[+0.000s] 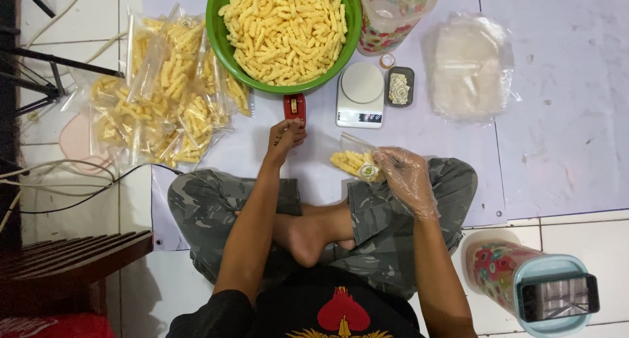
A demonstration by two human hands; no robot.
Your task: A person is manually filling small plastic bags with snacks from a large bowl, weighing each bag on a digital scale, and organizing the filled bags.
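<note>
A: Right hand [407, 177], in a thin clear glove, has a small clear bag [354, 160] of yellow snack sticks pinched at its right end, just above the right knee.

B: Which way does it run?

A: Long axis lies roughly left to right, tilted a little, the held end lower. The sticks sit along the lower edge, and a small round sticker shows near the fingers. The empty upper part of the bag lifts away toward the digital scale [360, 95].

B: And the left hand [284, 139]?

A: Bare, fingers curled loosely together, resting just below a small red stapler [294, 106]. I cannot tell whether the fingertips touch it. That grip holds nothing I can see.

B: What's the surface?

A: A pale sheet [557, 115] spread over a white tiled floor [590, 246]; the person sits cross-legged on it. Ahead, a green bowl [219, 37] heaped with the same sticks. Left of it, a pile of filled bags [157, 95]. Right of the scale, a small dark tray [400, 87], then a stack of empty clear bags [468, 66].

B: Anything else around?

A: A flowered jar [393, 14] at the top, another flowered container [524, 282] with a light blue lid by the right elbow, cables [59, 187] and a dark wooden slatted piece [65, 259] on the left.
</note>
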